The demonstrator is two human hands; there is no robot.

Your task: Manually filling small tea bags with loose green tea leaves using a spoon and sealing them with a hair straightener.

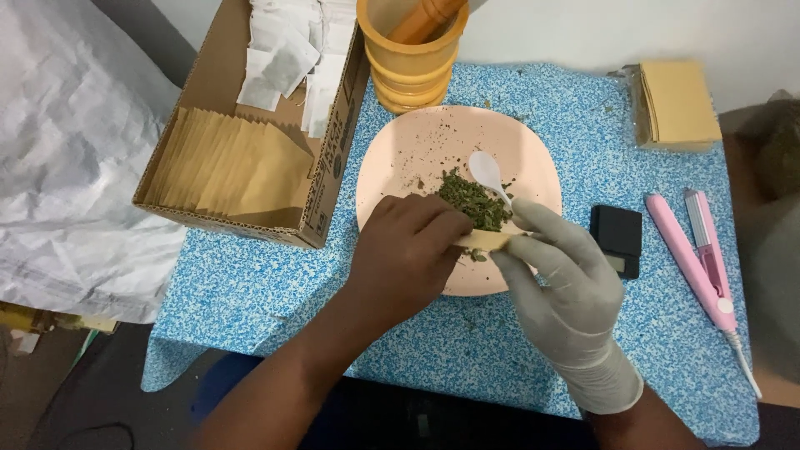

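My left hand (407, 254) is bare and pinches a small tan paper pouch (487, 241) over the near part of a pale pink plate (417, 146). Facing it, my right hand (567, 287) in a light grey glove grips the same pouch at its other end. A heap of dried green herb (475, 202) lies on the plate just beyond the pouch. A white plastic spoon (487, 172) rests beside the heap, bowl up.
A cardboard box (250, 221) with tan pouches and white sachets stands at the left. A yellow mortar with a pestle (410, 58) is behind the plate. A small black scale (617, 237), a pink heat sealer (696, 262) and a stack of tan pouches (677, 104) are at the right.
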